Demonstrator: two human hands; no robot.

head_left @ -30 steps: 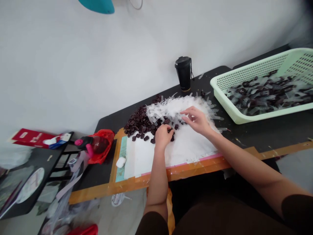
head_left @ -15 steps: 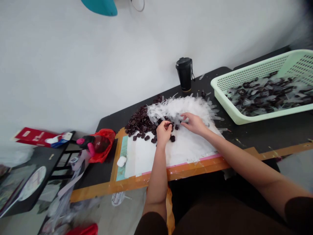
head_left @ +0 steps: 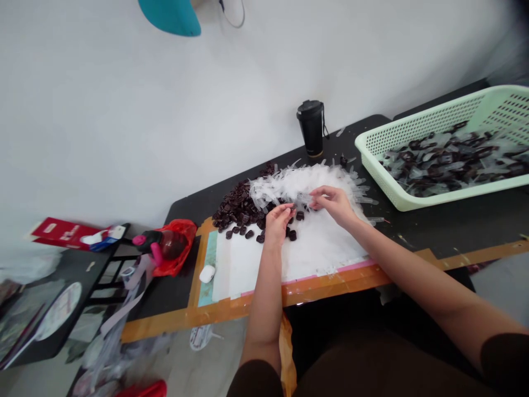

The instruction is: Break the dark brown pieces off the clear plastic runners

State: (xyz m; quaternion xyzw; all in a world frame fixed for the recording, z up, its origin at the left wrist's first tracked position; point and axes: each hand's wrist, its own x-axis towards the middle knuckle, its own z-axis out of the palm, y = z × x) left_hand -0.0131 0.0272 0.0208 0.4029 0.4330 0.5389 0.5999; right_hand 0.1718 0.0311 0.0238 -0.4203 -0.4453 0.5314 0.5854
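Left hand (head_left: 276,225) pinched, contents indeterminate; right hand (head_left: 338,205), closure indeterminate; dark pieces (head_left: 239,206) and translucent strips (head_left: 300,183) within reach, toward the worktop's (head_left: 417,231) far edge.

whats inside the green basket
In the basket lie many dark pieces mixed with clear wrappers. The pile hides most of its floor, so whatever lies underneath cannot be seen.
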